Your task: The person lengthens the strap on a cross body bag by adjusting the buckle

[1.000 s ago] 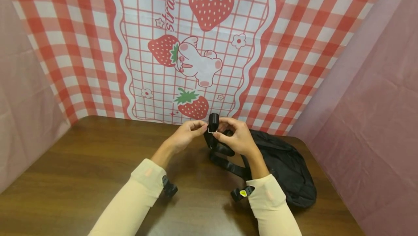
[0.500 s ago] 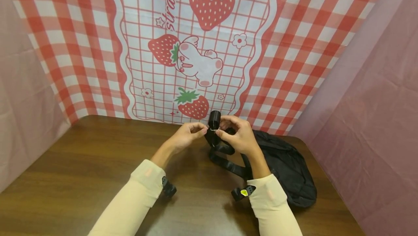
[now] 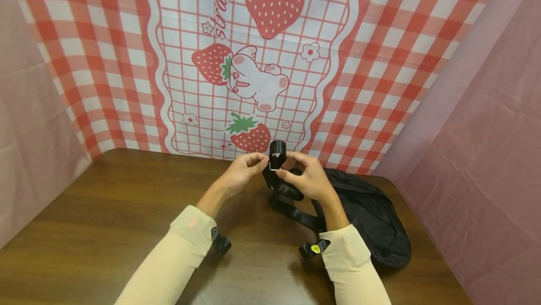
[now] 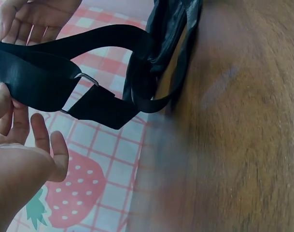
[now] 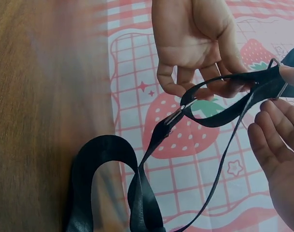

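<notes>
Both hands hold a black webbing strap [image 3: 277, 149] up above the table. It forms a standing loop with a silver metal buckle [image 3: 274, 169] at its base. My left hand [image 3: 241, 173] pinches the strap's left side between thumb and fingertips. Thumb and fingers of my right hand [image 3: 312, 177] pinch the strap at the buckle from the other side. A second metal ring [image 5: 175, 116] shows lower on the strap in the right wrist view. The strap runs down to a black backpack [image 3: 372, 220] lying on the right, partly hidden behind my right arm.
The brown wooden table [image 3: 127, 230] ends at a hanging red-and-white checked cloth [image 3: 393, 61] with strawberries at the back. Pink curtains [image 3: 477, 155] stand on both sides. A slack strap loop [image 3: 300, 216] lies between my right forearm and the table's middle.
The strap loop has risen slightly, and a silver bar now shows across it. My right hand shifted a little right, then back left. My left hand and the backpack stay almost in place.
</notes>
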`<state>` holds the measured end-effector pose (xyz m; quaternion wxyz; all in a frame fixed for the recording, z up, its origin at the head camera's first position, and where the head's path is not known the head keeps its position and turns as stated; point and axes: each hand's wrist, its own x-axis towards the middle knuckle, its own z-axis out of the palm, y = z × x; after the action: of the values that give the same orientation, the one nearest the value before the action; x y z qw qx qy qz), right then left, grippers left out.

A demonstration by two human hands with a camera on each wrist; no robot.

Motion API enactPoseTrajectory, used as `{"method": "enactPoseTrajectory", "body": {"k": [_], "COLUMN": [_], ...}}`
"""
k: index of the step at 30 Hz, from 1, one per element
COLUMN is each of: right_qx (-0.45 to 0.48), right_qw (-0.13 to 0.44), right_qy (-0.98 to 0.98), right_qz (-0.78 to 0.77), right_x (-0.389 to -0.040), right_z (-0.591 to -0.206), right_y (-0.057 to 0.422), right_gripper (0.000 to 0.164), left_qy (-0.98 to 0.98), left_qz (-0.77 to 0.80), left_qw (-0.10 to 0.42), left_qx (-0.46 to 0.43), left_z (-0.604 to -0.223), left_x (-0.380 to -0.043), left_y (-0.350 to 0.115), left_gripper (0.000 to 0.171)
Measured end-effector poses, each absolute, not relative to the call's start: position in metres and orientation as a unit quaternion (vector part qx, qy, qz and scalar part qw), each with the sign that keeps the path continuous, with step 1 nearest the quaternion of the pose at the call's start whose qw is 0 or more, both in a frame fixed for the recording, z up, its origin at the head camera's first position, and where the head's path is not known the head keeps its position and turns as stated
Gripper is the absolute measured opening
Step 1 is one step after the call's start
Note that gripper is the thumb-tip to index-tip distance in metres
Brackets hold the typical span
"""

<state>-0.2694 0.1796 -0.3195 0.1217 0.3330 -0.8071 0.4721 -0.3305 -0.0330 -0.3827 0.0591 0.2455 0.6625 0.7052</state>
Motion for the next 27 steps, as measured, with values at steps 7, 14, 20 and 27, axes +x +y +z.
{"method": "enactPoseTrajectory", "body": {"k": [7, 14, 20, 27], "right_qx": [0.3, 0.302, 0.311, 0.289], "right_qw": [0.138, 0.139, 0.132, 0.139], "right_qy": [-0.824, -0.82, -0.822, -0.85], "right_qz": [0.46, 0.466, 0.458, 0.419], "right_x": [-0.287, -0.299, -0.301, -0.304], "right_z": [-0.335, -0.347, -0.348, -0.353], "right_y": [0.186, 0.191, 0.192, 0.19], "right_gripper": [0.038, 0.039, 0.038, 0.037], "left_qy": [0.695, 0.737, 0.767, 0.783], "left_qz": [0.672, 0.621, 0.574, 0.552], "left_qw": [0.029, -0.01, -0.04, -0.052], "left_qx": [0.255, 0.267, 0.285, 0.283], "left_z": [-0.379, -0.372, -0.369, -0.366], "left_x": [-0.326, -0.323, -0.321, -0.322], "left_y": [-0.035, -0.035, -0.038, -0.038], "left_gripper": [0.039, 0.054, 0.057, 0.058]}}
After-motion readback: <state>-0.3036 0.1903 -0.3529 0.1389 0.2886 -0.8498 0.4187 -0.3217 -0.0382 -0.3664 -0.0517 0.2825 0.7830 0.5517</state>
